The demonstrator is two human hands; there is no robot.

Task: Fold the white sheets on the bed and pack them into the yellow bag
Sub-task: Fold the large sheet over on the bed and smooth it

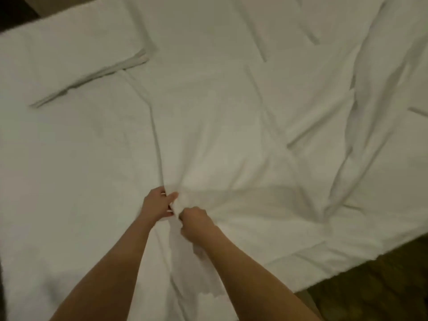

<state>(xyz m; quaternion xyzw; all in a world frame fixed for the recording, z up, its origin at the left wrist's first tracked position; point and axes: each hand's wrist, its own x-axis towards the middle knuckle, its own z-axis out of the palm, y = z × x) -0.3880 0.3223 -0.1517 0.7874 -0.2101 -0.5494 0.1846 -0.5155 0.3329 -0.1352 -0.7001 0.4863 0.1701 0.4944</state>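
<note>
A large white sheet (231, 100) lies spread and wrinkled over the bed, filling most of the view. Creases run from its middle down to a bunched part near the front. My left hand (156, 205) pinches that bunched cloth between thumb and fingers. Right beside it, my right hand (196, 223) grips the same gathered cloth with curled fingers. A strip of the sheet hangs down between my forearms. The yellow bag is not in view.
A folded white sheet (69, 54) lies flat at the back left of the bed. The bed's edge (347, 269) runs diagonally at the lower right, with dark patterned floor (382, 293) beyond it. A dark corner shows at the top left.
</note>
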